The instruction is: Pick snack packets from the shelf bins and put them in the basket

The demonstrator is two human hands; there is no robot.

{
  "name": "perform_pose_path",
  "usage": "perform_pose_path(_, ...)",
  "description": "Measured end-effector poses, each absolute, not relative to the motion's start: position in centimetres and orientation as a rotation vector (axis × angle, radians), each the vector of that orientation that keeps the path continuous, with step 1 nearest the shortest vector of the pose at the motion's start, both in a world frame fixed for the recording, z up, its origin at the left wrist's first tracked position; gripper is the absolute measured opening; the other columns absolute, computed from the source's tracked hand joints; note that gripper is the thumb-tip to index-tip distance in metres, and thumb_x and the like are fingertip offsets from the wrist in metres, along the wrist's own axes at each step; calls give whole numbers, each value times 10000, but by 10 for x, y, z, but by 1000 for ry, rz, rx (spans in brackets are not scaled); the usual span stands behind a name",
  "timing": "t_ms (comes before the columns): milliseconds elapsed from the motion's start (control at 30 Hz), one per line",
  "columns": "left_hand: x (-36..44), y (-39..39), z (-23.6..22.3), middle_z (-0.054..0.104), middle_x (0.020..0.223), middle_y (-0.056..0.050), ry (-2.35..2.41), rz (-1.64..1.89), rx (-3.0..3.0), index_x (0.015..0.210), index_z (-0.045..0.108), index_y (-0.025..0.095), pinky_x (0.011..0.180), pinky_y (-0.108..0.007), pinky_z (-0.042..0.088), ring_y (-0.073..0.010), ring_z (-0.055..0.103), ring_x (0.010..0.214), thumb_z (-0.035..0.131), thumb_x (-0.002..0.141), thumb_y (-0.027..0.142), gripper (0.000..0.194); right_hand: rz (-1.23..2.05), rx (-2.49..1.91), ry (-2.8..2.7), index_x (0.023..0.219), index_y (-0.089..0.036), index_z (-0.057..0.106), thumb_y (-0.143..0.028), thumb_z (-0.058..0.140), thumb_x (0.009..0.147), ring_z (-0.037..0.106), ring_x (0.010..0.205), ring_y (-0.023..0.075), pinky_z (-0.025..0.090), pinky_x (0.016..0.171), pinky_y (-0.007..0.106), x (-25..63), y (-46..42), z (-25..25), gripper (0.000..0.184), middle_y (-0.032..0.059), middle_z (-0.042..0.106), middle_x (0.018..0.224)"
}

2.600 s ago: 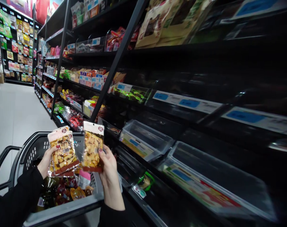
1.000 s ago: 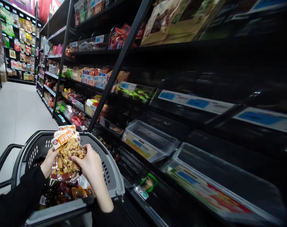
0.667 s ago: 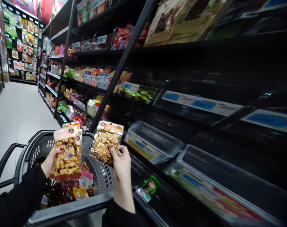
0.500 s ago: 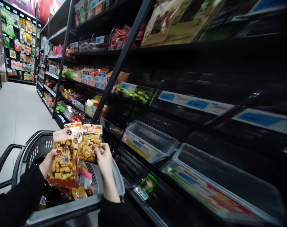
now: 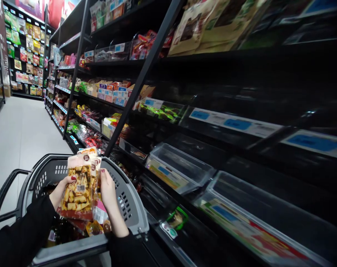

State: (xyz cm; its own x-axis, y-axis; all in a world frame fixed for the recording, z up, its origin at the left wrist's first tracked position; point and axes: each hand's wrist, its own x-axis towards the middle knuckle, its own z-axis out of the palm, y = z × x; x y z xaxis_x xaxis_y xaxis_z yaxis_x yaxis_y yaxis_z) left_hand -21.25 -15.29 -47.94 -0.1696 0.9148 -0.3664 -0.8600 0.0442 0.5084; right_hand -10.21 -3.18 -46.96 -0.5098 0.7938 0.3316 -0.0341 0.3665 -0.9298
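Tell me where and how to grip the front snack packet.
I'd pinch the front packet by its pale top strip, near the left corner, coming from above. That strip looks flat and uncovered, and the packets behind peek out only towards the right. Lower down, it is lumpy and the left hand covers its edge.

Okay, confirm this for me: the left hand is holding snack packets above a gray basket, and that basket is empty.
The basket is not empty: the head view shows packaged goods inside, among them a yellow packet. The left hand is indeed holding snack packets above it.
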Motion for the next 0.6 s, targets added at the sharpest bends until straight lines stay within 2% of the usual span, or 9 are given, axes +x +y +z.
perform_pose_path(67,-208,-151,-473,682,871,-118,829,1657,132,1110,510,99,733,-400,517,-300,633,833,600,670,245,473,1061,-741,-1766,872,-168,520,-435,413,803,505,747,184,385,699,297,-92,-43,-459,296,61,555,815)
perform_pose_path(133,-205,-147,-471,680,882,-101,911,1777,196,1093,519,124,725,-373,522,-285,636,827,610,646,190,461,987,-779,-1843,826,-176,491,-440,495,764,489,639,152,373,623,261,-84,-55,-449,271,16,530,709)
perform_pose_path(233,-205,-143,-475,678,872,-96,1009,1888,243,1044,533,129,715,-347,526,-269,639,817,625,643,171,413,1031,-864,-2077,732,-189,458,-420,605,677,434,523,123,313,525,227,-80,-67,-441,280,-47,455,555)
perform_pose_path(333,-209,-140,-482,675,862,-101,1050,1932,251,1008,530,123,711,-349,528,-267,639,811,644,643,166,385,1056,-920,-2137,689,-189,433,-358,610,652,397,520,114,275,514,218,-87,-65,-444,248,-60,414,535)
perform_pose_path(433,-211,-138,-484,671,882,-101,1016,1948,279,987,528,130,718,-347,526,-265,634,828,651,671,195,345,1201,-843,-2051,667,-188,400,-344,563,676,367,532,109,275,527,216,-94,-56,-454,226,-59,385,550)
perform_pose_path(533,-213,-139,-483,669,883,-93,957,1947,308,988,525,136,725,-340,523,-259,632,837,651,703,226,325,1435,-756,-1807,685,-184,396,-366,547,680,404,599,121,324,578,225,-92,-47,-460,237,-36,422,622)
perform_pose_path(600,-215,-139,-485,670,871,-79,959,1939,316,1030,510,145,728,-340,521,-255,634,834,666,686,183,380,1655,-715,-1620,712,-183,399,-376,548,677,438,624,129,358,598,235,-85,-40,-460,247,-23,455,664)
